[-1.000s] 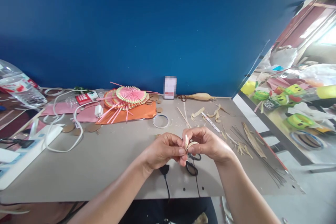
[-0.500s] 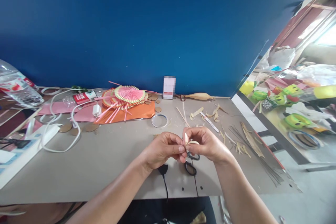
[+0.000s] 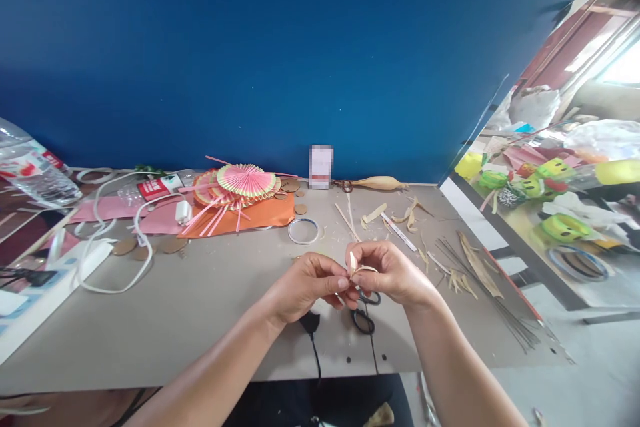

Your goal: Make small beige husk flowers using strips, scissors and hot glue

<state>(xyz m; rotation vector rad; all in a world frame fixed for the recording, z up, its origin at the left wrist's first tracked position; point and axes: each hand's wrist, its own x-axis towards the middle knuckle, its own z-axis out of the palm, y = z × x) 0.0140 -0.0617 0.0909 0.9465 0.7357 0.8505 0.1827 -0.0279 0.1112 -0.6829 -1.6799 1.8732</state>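
Note:
My left hand [image 3: 316, 285] and my right hand [image 3: 387, 272] meet above the table, fingertips close together. Both pinch a small pale husk strip [image 3: 353, 261]; one end points up between the fingertips and another part curves toward my right palm. The exact grip is partly hidden by my fingers. Just below the hands lie scissors with black handles [image 3: 363, 321], their blades covered by my hands. A black plug with a cord [image 3: 311, 324] lies under my left hand.
Pale husk scraps [image 3: 413, 213], a white pen [image 3: 400, 232], thin wires [image 3: 500, 303] and a tape roll [image 3: 303, 231] lie around. Pink paper fans [image 3: 249, 180] rest on orange paper at back left. White cables [image 3: 103, 288], a power strip [image 3: 55, 307] and a bottle [image 3: 35, 167] are left.
The fingers have shifted very slightly around the pale husk strip, and its upright end shows a little more. The things on the table stay where they were.

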